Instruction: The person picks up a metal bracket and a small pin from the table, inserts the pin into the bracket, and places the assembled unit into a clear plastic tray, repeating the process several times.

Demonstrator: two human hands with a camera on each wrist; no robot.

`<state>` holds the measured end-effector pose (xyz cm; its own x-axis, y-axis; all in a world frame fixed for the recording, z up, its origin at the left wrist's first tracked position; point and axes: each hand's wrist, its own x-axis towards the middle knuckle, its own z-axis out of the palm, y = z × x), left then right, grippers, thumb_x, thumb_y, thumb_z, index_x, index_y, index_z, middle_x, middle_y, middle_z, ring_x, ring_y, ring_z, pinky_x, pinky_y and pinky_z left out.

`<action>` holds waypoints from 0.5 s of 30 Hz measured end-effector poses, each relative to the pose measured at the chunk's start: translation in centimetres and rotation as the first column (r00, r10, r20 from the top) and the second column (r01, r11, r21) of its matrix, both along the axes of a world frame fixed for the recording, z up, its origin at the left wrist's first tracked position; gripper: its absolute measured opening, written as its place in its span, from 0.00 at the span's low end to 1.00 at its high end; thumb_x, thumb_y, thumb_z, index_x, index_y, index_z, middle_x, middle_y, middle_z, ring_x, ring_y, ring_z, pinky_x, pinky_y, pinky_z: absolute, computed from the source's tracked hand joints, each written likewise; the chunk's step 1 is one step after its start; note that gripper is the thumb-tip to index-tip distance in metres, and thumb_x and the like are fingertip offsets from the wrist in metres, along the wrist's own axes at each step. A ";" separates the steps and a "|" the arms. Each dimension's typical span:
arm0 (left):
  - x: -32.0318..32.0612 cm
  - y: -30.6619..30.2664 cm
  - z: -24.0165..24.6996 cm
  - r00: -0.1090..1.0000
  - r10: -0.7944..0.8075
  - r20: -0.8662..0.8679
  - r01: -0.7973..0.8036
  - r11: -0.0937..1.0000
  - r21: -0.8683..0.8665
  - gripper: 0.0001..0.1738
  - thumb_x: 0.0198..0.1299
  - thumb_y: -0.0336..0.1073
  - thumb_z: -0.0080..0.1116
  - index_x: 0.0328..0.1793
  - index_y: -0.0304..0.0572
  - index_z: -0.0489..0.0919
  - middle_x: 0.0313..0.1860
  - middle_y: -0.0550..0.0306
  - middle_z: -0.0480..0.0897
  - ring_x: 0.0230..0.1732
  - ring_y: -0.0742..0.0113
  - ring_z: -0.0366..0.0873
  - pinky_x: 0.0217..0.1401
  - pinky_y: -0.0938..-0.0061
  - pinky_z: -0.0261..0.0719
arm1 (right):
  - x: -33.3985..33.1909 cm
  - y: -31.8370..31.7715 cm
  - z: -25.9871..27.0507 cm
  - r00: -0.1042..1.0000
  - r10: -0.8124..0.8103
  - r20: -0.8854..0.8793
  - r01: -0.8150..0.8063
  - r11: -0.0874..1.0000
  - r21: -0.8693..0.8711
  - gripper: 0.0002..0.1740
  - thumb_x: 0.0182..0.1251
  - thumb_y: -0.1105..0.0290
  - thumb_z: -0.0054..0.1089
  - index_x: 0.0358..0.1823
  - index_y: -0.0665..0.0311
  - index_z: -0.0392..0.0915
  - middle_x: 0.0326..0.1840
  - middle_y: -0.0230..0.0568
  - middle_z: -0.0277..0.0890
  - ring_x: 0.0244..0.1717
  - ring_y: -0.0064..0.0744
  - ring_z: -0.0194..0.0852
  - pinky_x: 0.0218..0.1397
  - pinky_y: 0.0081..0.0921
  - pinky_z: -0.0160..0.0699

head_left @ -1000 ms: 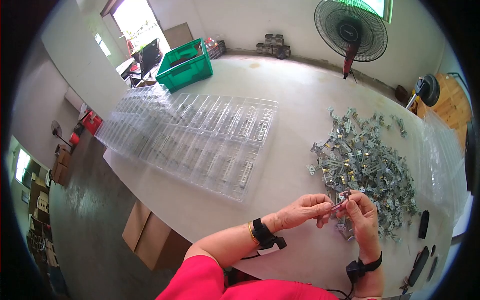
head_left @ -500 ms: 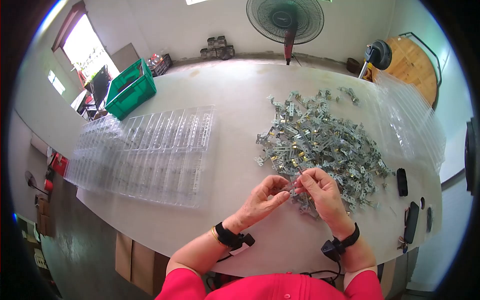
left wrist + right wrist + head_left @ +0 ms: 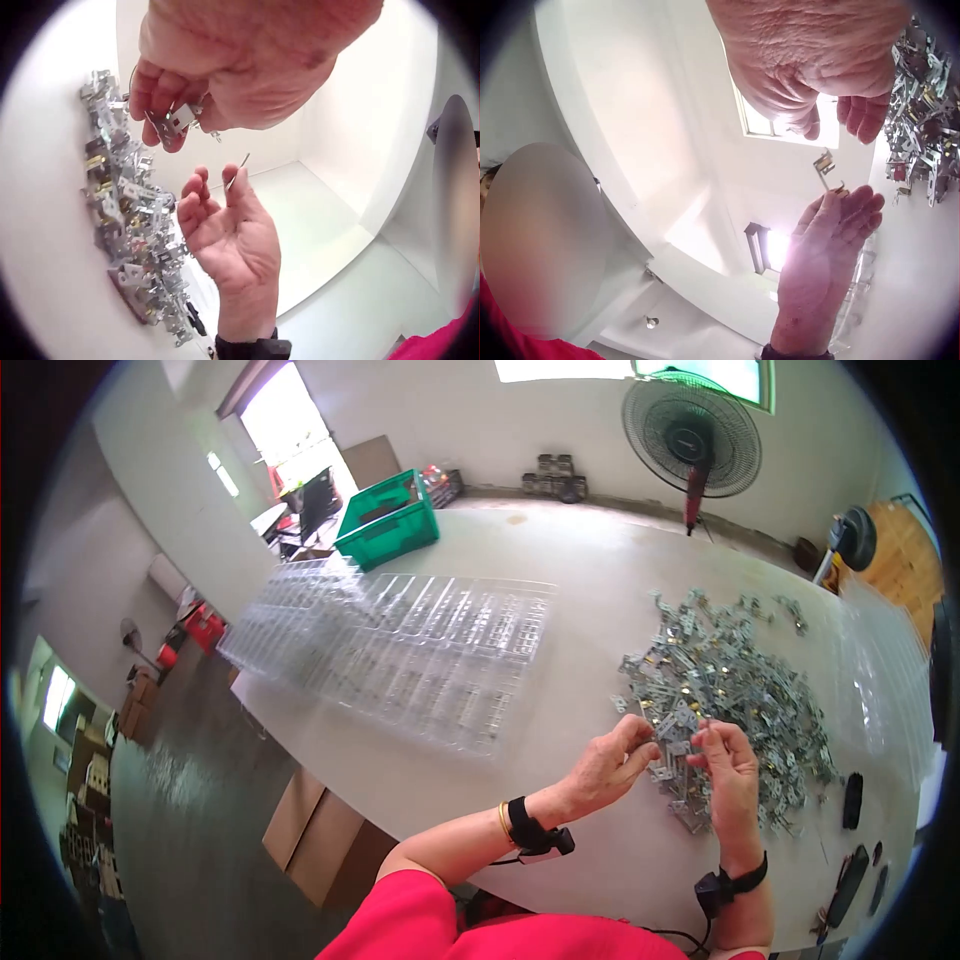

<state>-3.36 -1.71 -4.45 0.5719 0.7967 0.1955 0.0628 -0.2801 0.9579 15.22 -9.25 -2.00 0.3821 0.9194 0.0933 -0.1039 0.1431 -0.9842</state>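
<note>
My left hand [image 3: 607, 768] pinches a small metal bracket between thumb and fingers; in the left wrist view the bracket [image 3: 171, 124] shows a pale block on it, and the right wrist view shows the same bracket [image 3: 824, 166] with brassy parts. A short gap away, my right hand [image 3: 735, 778] is raised with a thin, pointed silvery piece [image 3: 238, 171] pinched between thumb and forefinger. Both hands are above the near left side of a heap of loose metal brackets [image 3: 745, 690].
Clear compartment trays [image 3: 430, 660] lie on the left of the pale table [image 3: 580, 580], with a green crate [image 3: 388, 532] behind. Clear plastic sheets [image 3: 880, 680] and dark tools [image 3: 848, 887] are at the right. A fan [image 3: 690, 440] stands beyond the table.
My hands, together at first, have moved apart, each with a small piece. The head view swung right and then back left.
</note>
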 end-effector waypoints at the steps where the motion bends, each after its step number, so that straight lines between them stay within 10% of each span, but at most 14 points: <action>1: -0.3 0.2 0.7 0.999 0.018 0.029 -0.018 1.000 -0.011 0.11 0.72 0.31 0.59 0.54 0.33 0.74 0.42 0.55 0.84 0.47 0.72 0.83 0.49 0.74 0.80 | 0.4 -0.1 0.2 0.999 0.045 -0.024 -0.045 0.999 -0.002 0.07 0.78 0.67 0.59 0.45 0.63 0.80 0.40 0.31 0.81 0.42 0.19 0.78 0.45 0.20 0.81; 8: -3.6 3.5 5.4 0.975 0.167 0.148 -0.157 0.985 -0.072 0.08 0.74 0.30 0.56 0.53 0.33 0.74 0.43 0.55 0.86 0.47 0.73 0.83 0.49 0.78 0.80 | -2.0 0.2 0.8 0.917 0.395 0.054 -0.380 0.908 -0.178 0.07 0.77 0.68 0.60 0.42 0.63 0.81 0.32 0.28 0.80 0.32 0.17 0.76 0.36 0.19 0.77; 15: -10.6 8.3 9.1 0.895 0.446 0.016 -0.444 0.888 0.121 0.10 0.73 0.31 0.56 0.54 0.31 0.77 0.42 0.52 0.88 0.46 0.71 0.84 0.53 0.76 0.80 | -5.1 -0.9 -3.1 0.491 0.826 0.278 -0.720 0.564 -0.406 0.09 0.74 0.64 0.63 0.42 0.62 0.83 0.34 0.34 0.82 0.35 0.24 0.78 0.39 0.26 0.77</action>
<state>-13.96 6.59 4.60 0.1658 0.9395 0.2998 0.2182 -0.3315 0.9179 10.09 -10.15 -5.05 -0.5200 0.8338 -0.1856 0.3298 -0.0045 -0.9440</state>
